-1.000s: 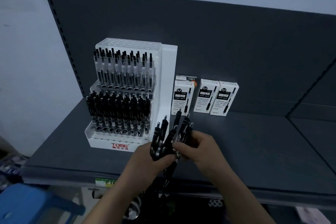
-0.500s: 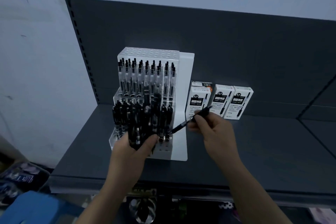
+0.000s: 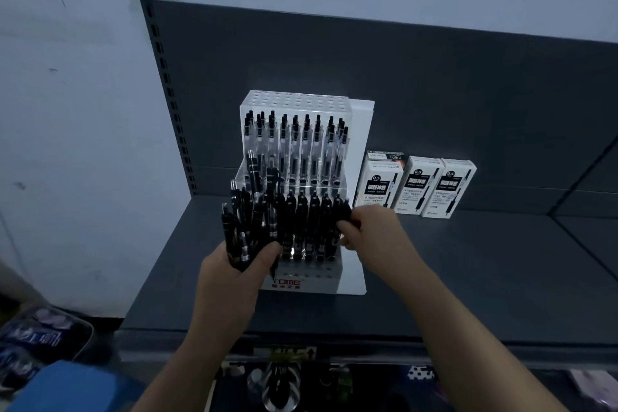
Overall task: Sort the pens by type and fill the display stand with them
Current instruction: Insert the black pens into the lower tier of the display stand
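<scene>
1 head-worn wide-angle camera looks forward and down, close over the display stand (image 3: 359, 144) on the shelf (image 3: 485, 278).

Dim, bluish cast; wide-angle bending at edges; soft focus, bottom corners blurred.

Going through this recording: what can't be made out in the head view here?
Head view only:
Lower end of the single pen pinched by the right hand: hidden behind that hand and the front-row pens.
Left front slots of the display stand: covered by the pen bundle in the left hand.
Small print on the boxes: too small, dim.
Clutter under the shelf: dark, blurred.
</scene>
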Tool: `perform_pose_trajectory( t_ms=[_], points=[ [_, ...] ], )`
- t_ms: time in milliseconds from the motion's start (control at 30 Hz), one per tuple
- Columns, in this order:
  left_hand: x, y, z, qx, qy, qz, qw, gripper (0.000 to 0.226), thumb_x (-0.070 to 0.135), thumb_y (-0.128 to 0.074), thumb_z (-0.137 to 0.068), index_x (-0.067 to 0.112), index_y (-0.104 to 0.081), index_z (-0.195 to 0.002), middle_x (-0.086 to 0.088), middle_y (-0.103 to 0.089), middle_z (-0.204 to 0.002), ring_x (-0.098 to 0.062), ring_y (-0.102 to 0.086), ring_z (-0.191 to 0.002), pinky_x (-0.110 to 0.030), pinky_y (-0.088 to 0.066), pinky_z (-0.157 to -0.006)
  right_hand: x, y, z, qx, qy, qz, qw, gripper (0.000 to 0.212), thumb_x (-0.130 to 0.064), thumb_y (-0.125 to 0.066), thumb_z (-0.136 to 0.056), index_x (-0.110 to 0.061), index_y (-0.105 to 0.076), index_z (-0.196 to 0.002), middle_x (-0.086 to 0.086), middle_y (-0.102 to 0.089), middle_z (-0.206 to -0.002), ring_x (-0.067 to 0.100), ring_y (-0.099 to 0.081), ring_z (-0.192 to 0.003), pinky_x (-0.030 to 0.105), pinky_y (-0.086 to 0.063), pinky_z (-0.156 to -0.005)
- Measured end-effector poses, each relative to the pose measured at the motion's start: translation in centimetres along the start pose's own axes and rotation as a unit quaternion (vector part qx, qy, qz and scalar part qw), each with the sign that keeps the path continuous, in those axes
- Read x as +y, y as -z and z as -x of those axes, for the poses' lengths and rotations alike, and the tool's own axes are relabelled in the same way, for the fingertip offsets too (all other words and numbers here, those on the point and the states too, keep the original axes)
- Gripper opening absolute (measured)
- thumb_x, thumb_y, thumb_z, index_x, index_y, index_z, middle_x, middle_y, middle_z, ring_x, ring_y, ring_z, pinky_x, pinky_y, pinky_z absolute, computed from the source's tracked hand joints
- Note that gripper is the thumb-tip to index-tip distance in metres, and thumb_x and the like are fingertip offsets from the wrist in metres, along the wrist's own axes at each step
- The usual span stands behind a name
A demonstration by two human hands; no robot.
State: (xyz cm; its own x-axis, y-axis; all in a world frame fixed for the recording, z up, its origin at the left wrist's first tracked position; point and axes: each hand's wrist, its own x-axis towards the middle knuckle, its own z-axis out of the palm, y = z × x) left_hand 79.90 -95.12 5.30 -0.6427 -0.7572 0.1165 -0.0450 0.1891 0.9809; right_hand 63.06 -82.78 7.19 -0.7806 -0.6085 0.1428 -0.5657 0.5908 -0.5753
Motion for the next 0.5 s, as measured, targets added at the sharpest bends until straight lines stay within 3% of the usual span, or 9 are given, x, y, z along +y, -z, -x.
perform_pose_trajectory(
  t_ms=[333,433,500],
  points=[
    [-0.6,0.5,-0.2,-0.023,0.004,0.036,0.999,0.033,0.021,-0.067,-0.087,-0.005,-0.054,-0.072,0.004,-0.039,-0.04,-0.007,-0.032,-0.033,-0.018,-0.03,-0.036,0.3,-1.0,-0.3,-0.032,-0.009,0.097,0.995,0.04,-0.024,-0.056,-0.093,0.005,-0.06,-0.066,0.016,-0.069,-0.064,0.029,-0.069,-0.064,0.042,-0.058,-0.064],
    [-0.8,0.8,0.0,-0.04,0.008,0.04,0.998,0.029,0.022,-0.067,-0.086,-0.005,-0.061,-0.076,0.006,-0.041,-0.041,-0.005,-0.034,-0.035,-0.015,-0.031,-0.038,0.1,-0.5,0.8,-0.004,-0.016,0.072,0.997,0.045,-0.038,-0.059,-0.092,-0.005,-0.065,-0.062,0.005,-0.067,-0.056,0.02,-0.066,-0.054,0.037,-0.058,-0.063],
    [-0.9,1.1,0.1,-0.051,0.015,0.043,0.998,0.024,0.02,-0.068,-0.085,-0.001,-0.065,-0.075,0.009,-0.044,-0.041,-0.003,-0.036,-0.037,-0.013,-0.032,-0.04,-1.2,-0.2,1.9,0.047,-0.006,0.001,0.999,0.036,-0.043,-0.061,-0.09,-0.015,-0.066,-0.067,-0.003,-0.065,-0.057,0.012,-0.064,-0.054,0.033,-0.057,-0.063]
  ],
)
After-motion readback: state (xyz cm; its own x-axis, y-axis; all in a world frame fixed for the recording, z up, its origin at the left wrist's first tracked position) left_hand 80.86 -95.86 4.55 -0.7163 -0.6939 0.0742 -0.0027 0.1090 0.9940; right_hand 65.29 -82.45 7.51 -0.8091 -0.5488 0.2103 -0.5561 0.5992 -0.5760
